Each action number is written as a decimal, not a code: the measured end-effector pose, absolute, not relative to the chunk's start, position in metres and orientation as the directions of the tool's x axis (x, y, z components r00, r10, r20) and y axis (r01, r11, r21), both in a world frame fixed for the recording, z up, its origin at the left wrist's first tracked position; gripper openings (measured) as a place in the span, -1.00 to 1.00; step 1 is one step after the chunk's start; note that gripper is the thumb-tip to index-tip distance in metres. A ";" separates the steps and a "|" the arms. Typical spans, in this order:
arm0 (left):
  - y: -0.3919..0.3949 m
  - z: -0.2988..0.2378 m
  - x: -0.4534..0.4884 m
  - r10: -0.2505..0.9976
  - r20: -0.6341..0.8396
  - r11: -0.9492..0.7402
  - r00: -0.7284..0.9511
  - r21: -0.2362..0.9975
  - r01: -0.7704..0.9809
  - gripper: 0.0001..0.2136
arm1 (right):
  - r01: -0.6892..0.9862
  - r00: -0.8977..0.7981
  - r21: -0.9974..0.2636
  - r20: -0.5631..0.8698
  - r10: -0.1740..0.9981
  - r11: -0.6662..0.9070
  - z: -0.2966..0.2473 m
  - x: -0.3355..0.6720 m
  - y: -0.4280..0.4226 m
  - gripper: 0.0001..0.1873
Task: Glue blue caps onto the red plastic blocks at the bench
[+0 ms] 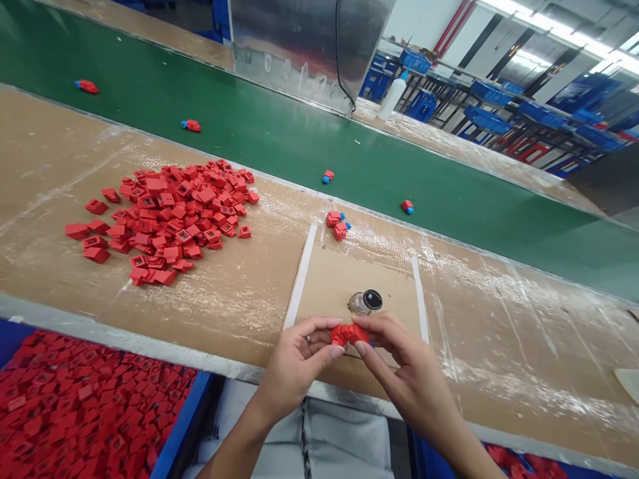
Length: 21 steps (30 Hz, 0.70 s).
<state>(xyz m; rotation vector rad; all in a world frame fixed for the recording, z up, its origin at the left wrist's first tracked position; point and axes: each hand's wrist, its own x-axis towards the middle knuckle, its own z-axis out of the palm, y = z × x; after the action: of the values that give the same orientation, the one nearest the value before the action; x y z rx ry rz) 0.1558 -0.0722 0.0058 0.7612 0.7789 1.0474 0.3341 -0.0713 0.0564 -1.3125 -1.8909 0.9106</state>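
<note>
My left hand (294, 362) and my right hand (399, 362) meet over the near edge of the cardboard-covered bench (499, 332). Both pinch one small red plastic part (348, 334) between thumbs and fingertips. My left hand wears a ring. Just beyond the part lies a small clear jar with a black lid (366, 302), on its side on a cardboard mat (339, 279). A heap of red plastic parts (170, 216) lies on the bench to the left.
A green conveyor belt (249, 133) runs behind the bench, carrying scattered red-and-blue pieces (191, 125). Two more red-and-blue pieces (338, 225) sit at the bench's far edge. A blue bin of red parts (74, 412) stands at lower left. Blue crates on racks fill the far right.
</note>
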 end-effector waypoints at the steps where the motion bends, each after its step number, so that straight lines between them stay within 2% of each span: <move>1: -0.072 0.006 0.156 0.939 -0.188 0.305 0.287 0.842 -0.446 -0.72 | 0.506 -0.293 -0.820 0.128 0.947 0.267 0.056 0.334 -0.072 -0.82; 6: -0.072 0.007 0.156 0.949 -0.188 0.281 0.255 0.871 -0.404 -0.80 | 0.576 -0.326 -0.763 0.113 0.939 0.292 0.051 0.336 -0.077 -0.85; 16: -0.069 0.007 0.156 0.912 -0.206 0.344 0.355 0.855 -0.388 -0.85 | 0.522 -0.334 -0.814 0.080 0.939 0.255 0.037 0.337 -0.088 -0.87; 21: -0.068 0.014 0.154 0.918 -0.216 0.330 0.332 0.882 -0.338 -0.86 | 0.525 -0.315 -0.815 0.081 0.946 0.245 0.037 0.335 -0.084 -0.83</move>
<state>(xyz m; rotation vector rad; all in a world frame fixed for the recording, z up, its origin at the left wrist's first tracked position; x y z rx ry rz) 0.1545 -0.0679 0.0137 0.8434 0.8394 0.9617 0.3351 -0.0845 0.0369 -1.3375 -1.9406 0.9358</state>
